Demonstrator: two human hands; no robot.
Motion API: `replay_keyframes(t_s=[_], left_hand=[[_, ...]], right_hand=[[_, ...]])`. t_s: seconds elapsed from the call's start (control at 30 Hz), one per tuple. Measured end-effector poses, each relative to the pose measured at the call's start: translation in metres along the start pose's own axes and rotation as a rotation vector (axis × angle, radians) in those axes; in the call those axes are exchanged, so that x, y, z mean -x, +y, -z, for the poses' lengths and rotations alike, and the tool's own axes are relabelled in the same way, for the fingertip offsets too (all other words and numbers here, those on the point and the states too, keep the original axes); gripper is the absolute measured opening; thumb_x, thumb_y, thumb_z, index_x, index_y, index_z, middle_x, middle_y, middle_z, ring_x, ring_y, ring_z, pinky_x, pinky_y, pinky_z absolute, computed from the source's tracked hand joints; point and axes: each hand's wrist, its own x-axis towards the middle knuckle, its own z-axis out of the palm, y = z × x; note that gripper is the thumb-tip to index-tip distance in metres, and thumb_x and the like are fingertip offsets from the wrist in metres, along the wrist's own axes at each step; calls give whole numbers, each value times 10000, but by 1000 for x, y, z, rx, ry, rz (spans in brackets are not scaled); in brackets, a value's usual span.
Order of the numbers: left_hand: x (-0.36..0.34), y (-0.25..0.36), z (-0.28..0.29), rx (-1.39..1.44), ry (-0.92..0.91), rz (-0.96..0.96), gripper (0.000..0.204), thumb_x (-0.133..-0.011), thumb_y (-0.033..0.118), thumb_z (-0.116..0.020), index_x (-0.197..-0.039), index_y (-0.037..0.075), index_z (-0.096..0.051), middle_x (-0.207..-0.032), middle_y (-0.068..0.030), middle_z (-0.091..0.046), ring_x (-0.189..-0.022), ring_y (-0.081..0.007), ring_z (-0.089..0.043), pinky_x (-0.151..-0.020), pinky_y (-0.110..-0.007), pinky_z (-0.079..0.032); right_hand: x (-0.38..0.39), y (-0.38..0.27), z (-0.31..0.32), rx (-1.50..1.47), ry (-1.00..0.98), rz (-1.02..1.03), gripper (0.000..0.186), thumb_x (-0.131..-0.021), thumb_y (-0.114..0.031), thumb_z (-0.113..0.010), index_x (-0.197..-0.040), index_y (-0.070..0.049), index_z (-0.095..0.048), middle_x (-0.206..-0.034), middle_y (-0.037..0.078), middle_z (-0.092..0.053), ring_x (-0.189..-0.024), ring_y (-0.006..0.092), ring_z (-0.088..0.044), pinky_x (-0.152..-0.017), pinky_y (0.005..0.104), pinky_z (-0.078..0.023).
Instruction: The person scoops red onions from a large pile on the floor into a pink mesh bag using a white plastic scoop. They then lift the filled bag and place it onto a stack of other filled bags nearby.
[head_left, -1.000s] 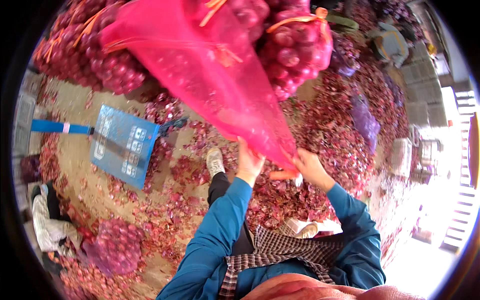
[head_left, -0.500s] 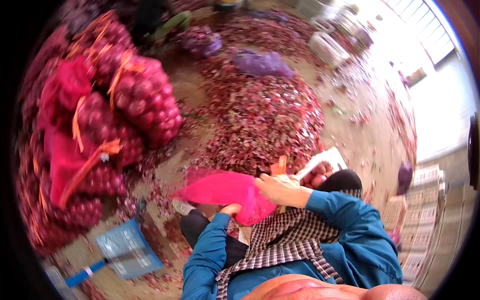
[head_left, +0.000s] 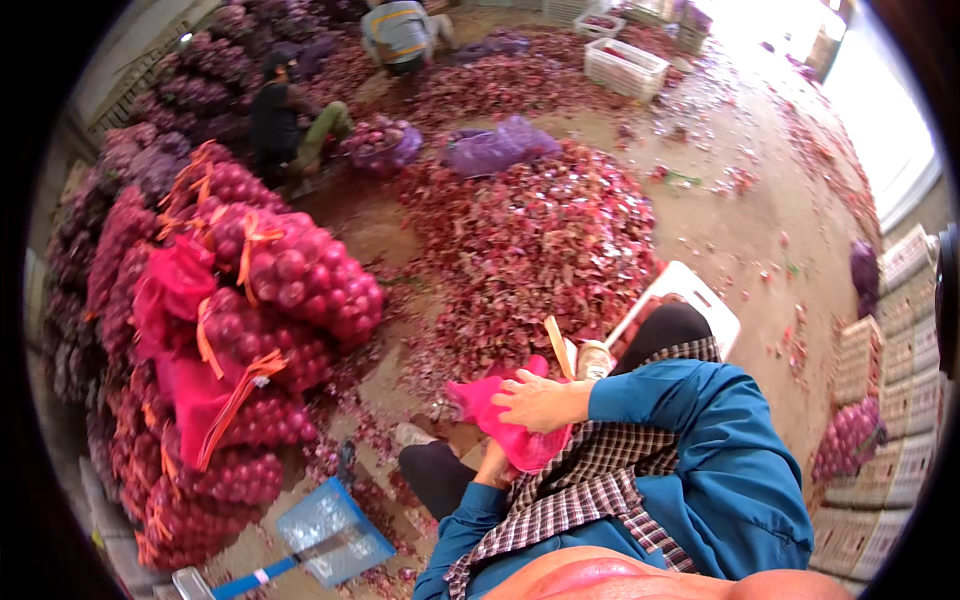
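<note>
A bright pink mesh bag [head_left: 481, 396] is bunched up over my lap, in front of the checked apron. My right hand [head_left: 540, 402] lies across its upper part, fingers reaching left over the netting and closed on it. At the bag's lower edge my left hand [head_left: 496, 466] grips the mesh, its fingertips partly hidden by the cloth. Just beyond my right hand a pale flat strip [head_left: 554, 338] sticks up next to a light shoe [head_left: 596, 360].
A big heap of red onion skins [head_left: 545, 245] lies ahead, with a purple mesh sack [head_left: 500, 148] on it. Filled onion sacks [head_left: 300, 265] are stacked left, near a blue dustpan [head_left: 335, 535]. A white crate [head_left: 715, 310] stands by my right knee. Two people [head_left: 285, 115] crouch farther off.
The pink bag, stretched out to the left before, is now gathered up smaller. My right hand has moved down and over it. The whole view has shifted, bringing the far people into sight.
</note>
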Motion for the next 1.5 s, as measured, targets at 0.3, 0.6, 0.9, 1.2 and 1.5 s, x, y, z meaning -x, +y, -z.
replay_keyframes(t_s=[0.3,0.6,0.9,1.2,1.5], left_hand=[[83,30,-29,446,0,-234,456,-1001,318,-368,-1368,51,-402,-1342,-151,-495,-1203,-293,-525,-986,-469,-465],[58,45,-40,315,188,-671,361,-977,193,-368,-1268,26,-498,-1260,-105,-557,-1152,-251,-548,-986,-384,-447],[82,23,-34,678,-137,-169,270,-994,222,-368,-1036,56,-577,-925,-53,-623,-678,-149,-549,-578,-253,-467],[85,16,-29,563,357,-605,150,-957,229,-531,-892,101,-577,-791,-34,-609,-679,-155,-575,-592,-307,-491],[100,68,-61,-399,506,-902,245,-962,226,-548,-873,12,-625,-805,-13,-616,-720,-86,-565,-646,-255,-483]], right_hand=[[-14,-16,23,-162,220,-26,306,-844,-298,-592,-851,-4,-674,-1047,179,-547,-1004,339,-544,-782,466,-463],[7,-59,61,-365,404,-204,350,-843,-350,-583,-892,-5,-615,-959,192,-538,-970,369,-517,-847,453,-430],[36,-51,60,-652,802,-321,154,-854,-162,-542,-822,-17,-504,-831,181,-532,-775,374,-556,-697,451,-461],[34,-20,42,-632,701,-436,188,-857,-168,-594,-853,-12,-490,-774,191,-564,-726,380,-566,-648,439,-450],[40,-50,66,-525,814,-6,382,-754,-250,-732,-975,-43,-499,-974,153,-527,-871,357,-558,-719,427,-464]])
